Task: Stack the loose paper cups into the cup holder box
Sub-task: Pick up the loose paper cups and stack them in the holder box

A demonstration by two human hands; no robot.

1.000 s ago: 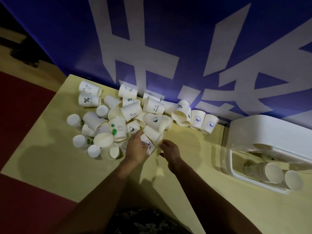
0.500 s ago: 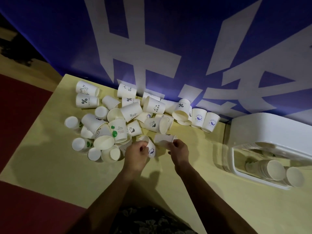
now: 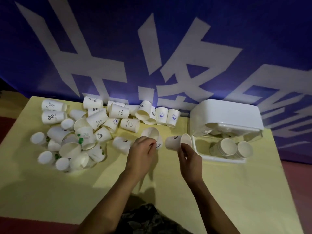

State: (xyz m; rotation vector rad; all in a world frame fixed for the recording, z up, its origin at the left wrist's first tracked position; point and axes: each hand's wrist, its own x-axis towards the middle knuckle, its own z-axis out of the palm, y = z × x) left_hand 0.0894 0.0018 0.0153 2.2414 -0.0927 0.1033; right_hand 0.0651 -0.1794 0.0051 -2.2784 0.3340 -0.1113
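The right hand [image 3: 190,157] pinches one paper cup [image 3: 177,142] by its rim, lying sideways just beside the open front of the cup holder box [image 3: 224,115], while the left hand [image 3: 143,149] has its fingers curled round a second cup [image 3: 152,134] near the loose heap [image 3: 81,130] on the desk [image 3: 50,191]. A thin rim pinch may crush or let the cup slip. If the cup goes in tilted against the stacks [image 3: 227,146] already inside, it could jam rather than nest, or push them askew.
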